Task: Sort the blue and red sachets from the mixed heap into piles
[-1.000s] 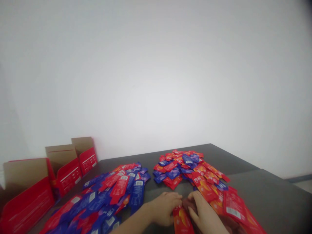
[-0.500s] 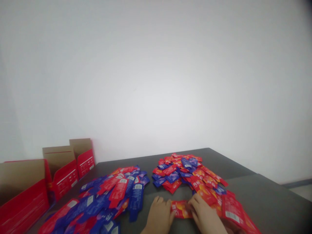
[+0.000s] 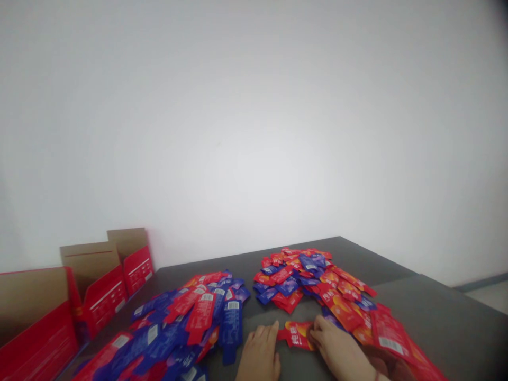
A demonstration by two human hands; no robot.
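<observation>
- Red and orange, a small packet (image 3: 300,336) lies on the table (image 3: 381,280), printed face up, its narrow neck pointing to nine o'clock; take it as the centre of the clock below.
- At eight o'clock, the left hand (image 3: 259,353) is palm down, its fingers partly extended and close together, the thumb a little apart. They hold nothing that shows; the index fingertip is at the tip of the neck, touching or just beside it.
- At four o'clock, the right hand (image 3: 340,350) has its fingers curled, closed on the packet's wide end; the thumb is mostly hidden.
- Something brown shows beneath the right wrist, too unclear to name.
- Toward nine o'clock spreads a mixed pile of red and blue packets (image 3: 202,315), many with white barcode labels up. One blue packet (image 3: 230,330) lies at its near right edge, neck toward six o'clock.
- From twelve round to four o'clock runs another pile of red, orange and blue packets (image 3: 337,304), overlapping loosely, its near end just beside the right hand.
- Beyond the nine o'clock pile, toward ten, three red cardboard boxes (image 3: 105,299) stand in a row with brown inner flaps raised.
- White wall (image 3: 254,132) rises behind the table.
</observation>
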